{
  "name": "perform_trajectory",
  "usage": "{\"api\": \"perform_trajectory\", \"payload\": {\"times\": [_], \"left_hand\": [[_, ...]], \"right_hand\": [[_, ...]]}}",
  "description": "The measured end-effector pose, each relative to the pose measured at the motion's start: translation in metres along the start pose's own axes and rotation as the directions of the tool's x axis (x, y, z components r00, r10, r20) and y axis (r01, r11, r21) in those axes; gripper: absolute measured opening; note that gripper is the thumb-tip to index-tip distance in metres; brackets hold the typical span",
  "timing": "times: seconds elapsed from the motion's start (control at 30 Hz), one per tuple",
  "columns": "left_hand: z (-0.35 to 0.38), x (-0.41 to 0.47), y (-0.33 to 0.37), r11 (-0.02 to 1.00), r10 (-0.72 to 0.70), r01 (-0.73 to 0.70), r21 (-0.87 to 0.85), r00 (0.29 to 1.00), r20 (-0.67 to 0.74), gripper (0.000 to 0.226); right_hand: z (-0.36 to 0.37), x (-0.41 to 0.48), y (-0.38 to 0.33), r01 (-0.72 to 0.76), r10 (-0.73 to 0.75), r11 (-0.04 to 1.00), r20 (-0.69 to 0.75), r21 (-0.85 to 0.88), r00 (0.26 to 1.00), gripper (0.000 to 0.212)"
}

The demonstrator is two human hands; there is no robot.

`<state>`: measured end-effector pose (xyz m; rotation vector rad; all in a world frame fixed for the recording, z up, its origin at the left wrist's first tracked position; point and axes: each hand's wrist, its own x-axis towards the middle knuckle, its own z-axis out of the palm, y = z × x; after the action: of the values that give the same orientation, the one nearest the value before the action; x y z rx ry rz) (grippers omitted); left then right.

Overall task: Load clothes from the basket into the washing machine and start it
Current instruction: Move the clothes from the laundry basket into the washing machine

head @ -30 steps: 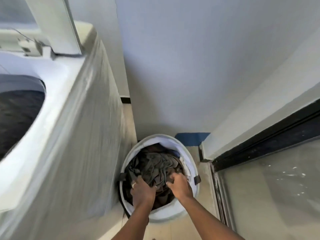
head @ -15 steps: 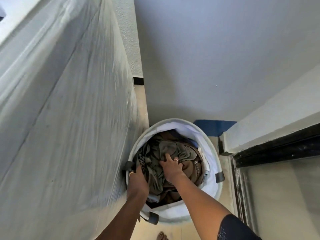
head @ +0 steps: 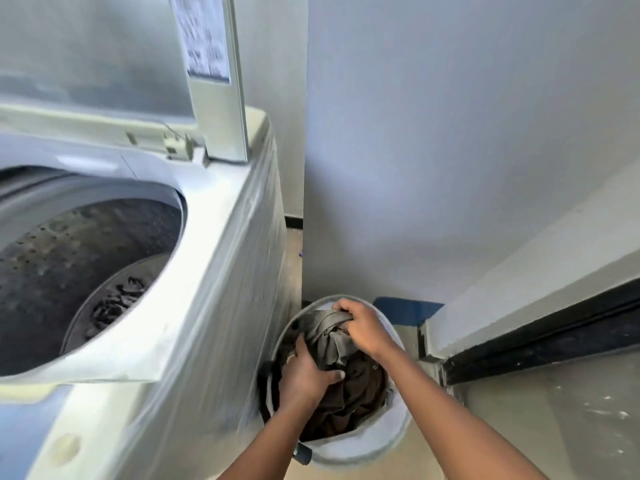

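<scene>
Head view, left to right. Washing machine point(head: 207, 306) fills the left half, wrapped in clear plastic film. Its lid point(head: 214, 77) is up, standing near vertical at the back, with a label on the edge; print too blurred to read. Drum point(head: 79, 258) is open to view, perforated wall, a few dark clothes point(head: 117, 299) lying at the bottom.

Basket point(head: 377, 441) sits on the floor just beside the machine's right side, tucked into the corner where the wall point(head: 433, 133) meets the floor. Round, pale rim, white liner, a dark handle tab at the near edge. Full of laundry, brown and olive-grey.

My left hand point(head: 304, 375) is down inside the basket on the machine side, fingers curled shut around a bunch of the brown fabric point(head: 356, 386), thumb pressed across it. Ring on one finger.

My right hand point(head: 363, 327) is at the basket's far rim, fist closed on the olive-grey garment point(head: 325, 327), which is pulled up in a tight fold above the rest of the pile. Both forearms come in from the bottom edge.

Right of the basket: a blue patch on the floor against the wall, then a pale ledge and a dark sliding-door track point(head: 540, 337) running to the right edge, glass below it.
</scene>
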<state>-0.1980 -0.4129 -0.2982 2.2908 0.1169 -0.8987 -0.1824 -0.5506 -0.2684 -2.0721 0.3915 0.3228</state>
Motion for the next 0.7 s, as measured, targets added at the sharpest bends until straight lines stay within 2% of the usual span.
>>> {"api": "perform_trajectory", "payload": {"times": [0.1, 0.17, 0.27, 0.33, 0.4, 0.47, 0.5, 0.53, 0.57, 0.63, 0.7], "left_hand": [[-0.029, -0.038, 0.04, 0.981, 0.108, -0.129, -0.143, 0.983, -0.148, 0.084], [-0.052, -0.059, 0.067, 0.95, 0.236, -0.277, -0.141, 0.938, -0.255, 0.068], [-0.088, -0.094, 0.099, 0.842, 0.441, -0.517, -0.157, 0.825, -0.353, 0.073], [-0.111, -0.12, 0.115, 0.754, 0.611, -0.656, -0.024, 0.715, -0.34, 0.078], [-0.133, -0.146, 0.134, 0.612, 0.779, -0.779, 0.137, 0.563, -0.278, 0.075], [-0.151, -0.166, 0.152, 0.483, 0.87, -0.837, 0.257, 0.424, -0.254, 0.059], [-0.16, -0.173, 0.161, 0.451, 0.882, -0.851, 0.269, 0.38, -0.278, 0.047], [-0.171, -0.182, 0.172, 0.445, 0.876, -0.857, 0.258, 0.358, -0.323, 0.034], [-0.183, -0.193, 0.184, 0.462, 0.857, -0.859, 0.221, 0.367, -0.363, 0.025], [-0.205, -0.212, 0.204, 0.502, 0.825, -0.85, 0.159, 0.415, -0.384, 0.017], [-0.22, -0.225, 0.219, 0.51, 0.822, -0.844, 0.164, 0.421, -0.384, 0.015]], "right_hand": [[-0.038, -0.024, -0.047, 0.063, -0.061, 0.996, -0.031, 0.056, 0.998, 0.039], [-0.064, -0.039, -0.079, 0.094, -0.088, 0.992, -0.072, 0.084, 0.993, 0.047], [-0.103, -0.065, -0.13, 0.121, -0.108, 0.984, -0.104, 0.132, 0.989, 0.045], [-0.122, -0.084, -0.161, 0.133, -0.121, 0.981, -0.087, 0.143, 0.989, 0.038], [-0.136, -0.104, -0.191, 0.144, -0.135, 0.977, -0.067, 0.154, 0.989, 0.033], [-0.146, -0.121, -0.217, 0.161, -0.151, 0.973, -0.067, 0.166, 0.986, 0.029], [-0.149, -0.129, -0.227, 0.156, -0.145, 0.972, -0.073, 0.178, 0.987, 0.027], [-0.153, -0.136, -0.237, 0.146, -0.13, 0.97, -0.09, 0.196, 0.987, 0.024], [-0.156, -0.145, -0.245, 0.133, -0.112, 0.969, -0.114, 0.206, 0.987, 0.024], [-0.162, -0.157, -0.258, 0.122, -0.086, 0.97, -0.175, 0.211, 0.981, 0.028], [-0.167, -0.168, -0.271, 0.132, -0.081, 0.966, -0.221, 0.224, 0.972, 0.028]]}}
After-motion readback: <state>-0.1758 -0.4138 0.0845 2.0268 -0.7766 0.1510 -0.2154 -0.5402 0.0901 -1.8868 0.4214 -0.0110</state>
